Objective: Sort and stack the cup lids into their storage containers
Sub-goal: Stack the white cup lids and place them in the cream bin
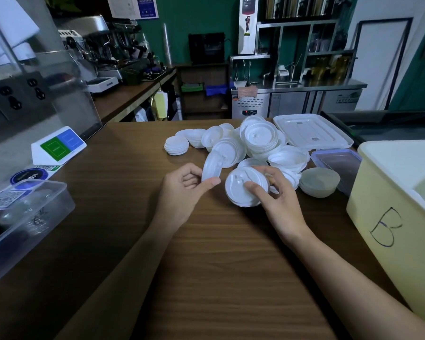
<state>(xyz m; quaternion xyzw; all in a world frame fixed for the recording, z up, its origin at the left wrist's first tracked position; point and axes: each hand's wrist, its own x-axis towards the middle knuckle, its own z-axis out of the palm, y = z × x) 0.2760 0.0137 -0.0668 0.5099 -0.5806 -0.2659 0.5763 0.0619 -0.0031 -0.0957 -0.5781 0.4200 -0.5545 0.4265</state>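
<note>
A loose heap of white cup lids [258, 141] covers the far middle of the wooden counter. My left hand [182, 190] pinches a single white lid [211, 166] on edge between thumb and fingers. My right hand [277, 195] holds a short stack of white lids [243, 190], thumb across the top one. A small pile of flat lids [176, 145] sits at the heap's left end. Frosted dome lids [319, 181] are stacked at the heap's right. A pale yellow bin marked "B" [388, 217] stands at the right edge.
A flat white container cover [312, 132] lies behind the heap, and a clear box with a purple rim [336, 165] sits next to the yellow bin. A clear plastic tub [22, 222] holding odds and ends stands at the left, with a payment sign [59, 146] behind it.
</note>
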